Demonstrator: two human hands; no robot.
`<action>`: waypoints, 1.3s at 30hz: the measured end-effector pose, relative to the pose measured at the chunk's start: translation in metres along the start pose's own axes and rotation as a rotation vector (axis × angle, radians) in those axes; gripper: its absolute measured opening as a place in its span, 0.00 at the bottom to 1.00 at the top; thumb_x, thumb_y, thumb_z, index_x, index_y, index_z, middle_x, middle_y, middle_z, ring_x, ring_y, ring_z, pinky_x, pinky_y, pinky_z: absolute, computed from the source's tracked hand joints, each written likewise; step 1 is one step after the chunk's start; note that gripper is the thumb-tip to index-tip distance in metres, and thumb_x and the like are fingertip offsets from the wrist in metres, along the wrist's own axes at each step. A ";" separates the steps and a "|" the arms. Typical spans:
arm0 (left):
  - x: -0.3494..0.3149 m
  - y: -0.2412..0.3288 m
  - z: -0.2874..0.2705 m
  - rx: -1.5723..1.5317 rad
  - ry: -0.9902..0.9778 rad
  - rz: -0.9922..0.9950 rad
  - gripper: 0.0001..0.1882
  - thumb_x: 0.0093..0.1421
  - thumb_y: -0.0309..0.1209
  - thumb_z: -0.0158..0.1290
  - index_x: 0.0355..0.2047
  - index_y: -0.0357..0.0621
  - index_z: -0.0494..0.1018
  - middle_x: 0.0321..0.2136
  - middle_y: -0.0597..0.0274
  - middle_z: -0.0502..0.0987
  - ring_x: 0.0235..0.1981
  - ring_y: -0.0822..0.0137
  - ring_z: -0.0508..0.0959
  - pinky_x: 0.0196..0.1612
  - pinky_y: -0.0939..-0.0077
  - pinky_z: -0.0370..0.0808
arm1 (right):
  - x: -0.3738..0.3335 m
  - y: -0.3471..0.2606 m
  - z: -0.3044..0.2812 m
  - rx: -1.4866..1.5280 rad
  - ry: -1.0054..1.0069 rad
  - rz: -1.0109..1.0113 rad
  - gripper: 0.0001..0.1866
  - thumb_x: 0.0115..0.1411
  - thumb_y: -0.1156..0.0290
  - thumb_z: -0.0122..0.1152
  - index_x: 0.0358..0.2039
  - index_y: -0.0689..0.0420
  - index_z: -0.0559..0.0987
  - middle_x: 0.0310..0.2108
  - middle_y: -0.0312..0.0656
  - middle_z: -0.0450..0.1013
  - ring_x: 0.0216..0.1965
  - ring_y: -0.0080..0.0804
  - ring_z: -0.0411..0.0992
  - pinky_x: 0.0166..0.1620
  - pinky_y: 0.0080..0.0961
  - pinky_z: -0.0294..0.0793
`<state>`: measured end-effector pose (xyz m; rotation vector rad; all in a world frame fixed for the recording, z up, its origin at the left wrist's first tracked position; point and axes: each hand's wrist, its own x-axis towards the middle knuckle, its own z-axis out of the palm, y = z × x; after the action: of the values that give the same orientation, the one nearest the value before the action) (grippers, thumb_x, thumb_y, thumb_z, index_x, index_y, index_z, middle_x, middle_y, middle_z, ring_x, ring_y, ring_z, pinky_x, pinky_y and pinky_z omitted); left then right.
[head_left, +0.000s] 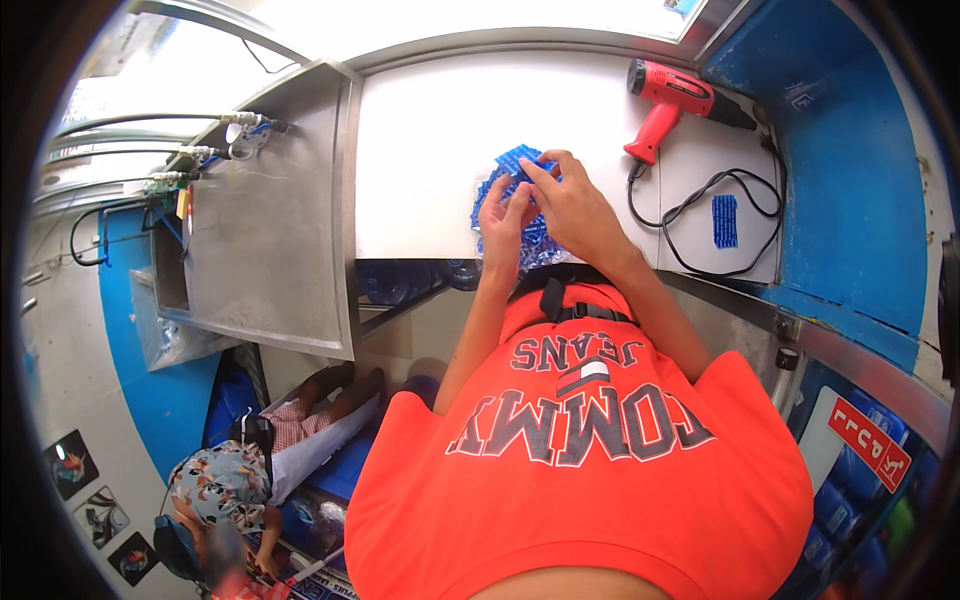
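Note:
A clear plastic bag of small blue printed film pieces (537,240) lies at the near edge of the white worktop (420,160). Over it, my left hand (505,218) has its thumb and fingers bent together; whatever sits between the tips is too small to make out. My right hand (580,208) comes in from the right, its fingertips closed on a flat blue film piece (516,158) just beyond the bag. Both hands nearly touch. Another blue film piece (725,221) lies flat on the worktop to the right.
A red heat gun (665,105) lies at the back right, its black cord (695,205) looped around the single film piece. On the left stands a steel machine housing (270,210) with hoses. A blue wall (840,170) bounds the right side. Another person (225,480) bends down at lower left.

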<state>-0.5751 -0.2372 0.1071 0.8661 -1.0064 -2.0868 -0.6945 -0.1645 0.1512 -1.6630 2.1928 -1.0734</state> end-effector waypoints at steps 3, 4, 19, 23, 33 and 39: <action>0.003 -0.004 -0.003 0.177 0.061 0.025 0.18 0.69 0.31 0.56 0.55 0.33 0.72 0.38 0.59 0.80 0.37 0.74 0.81 0.42 0.77 0.80 | -0.007 -0.002 0.005 0.095 0.018 0.006 0.21 0.64 0.75 0.58 0.58 0.60 0.74 0.51 0.50 0.69 0.47 0.43 0.73 0.49 0.35 0.77; 0.005 -0.006 -0.004 0.194 0.090 0.045 0.16 0.69 0.31 0.56 0.52 0.35 0.74 0.36 0.62 0.81 0.34 0.76 0.80 0.39 0.80 0.79 | -0.009 -0.001 0.005 0.152 0.026 0.022 0.22 0.64 0.75 0.59 0.58 0.60 0.73 0.51 0.49 0.69 0.46 0.41 0.74 0.47 0.33 0.77; -0.009 -0.016 -0.007 0.351 -0.126 0.006 0.16 0.66 0.24 0.58 0.51 0.39 0.67 0.26 0.64 0.82 0.23 0.83 0.76 0.22 0.88 0.68 | -0.021 0.059 0.003 1.159 -0.110 0.630 0.10 0.65 0.68 0.65 0.43 0.59 0.80 0.35 0.30 0.76 0.35 0.14 0.70 0.39 0.16 0.70; -0.005 -0.020 -0.010 0.363 -0.157 0.019 0.16 0.65 0.23 0.58 0.51 0.39 0.67 0.32 0.61 0.83 0.30 0.80 0.79 0.30 0.86 0.74 | -0.039 0.057 0.011 1.082 -0.111 0.572 0.09 0.67 0.67 0.64 0.42 0.58 0.80 0.34 0.29 0.77 0.33 0.14 0.71 0.39 0.16 0.70; -0.014 -0.021 0.003 0.554 -0.278 0.021 0.15 0.64 0.23 0.60 0.48 0.38 0.68 0.37 0.58 0.84 0.36 0.76 0.81 0.39 0.81 0.78 | -0.043 0.077 0.019 1.123 -0.029 0.708 0.08 0.66 0.67 0.66 0.38 0.58 0.80 0.29 0.28 0.75 0.29 0.12 0.67 0.33 0.14 0.67; -0.011 -0.029 0.004 0.438 -0.195 -0.012 0.16 0.64 0.25 0.61 0.49 0.38 0.68 0.34 0.58 0.84 0.34 0.74 0.82 0.37 0.79 0.77 | -0.048 0.077 0.018 1.145 -0.055 0.573 0.08 0.65 0.71 0.65 0.43 0.59 0.79 0.35 0.31 0.77 0.34 0.15 0.71 0.38 0.17 0.72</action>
<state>-0.5800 -0.2131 0.0879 0.8853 -1.6058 -2.0208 -0.7266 -0.1212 0.0761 -0.5122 1.3280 -1.5677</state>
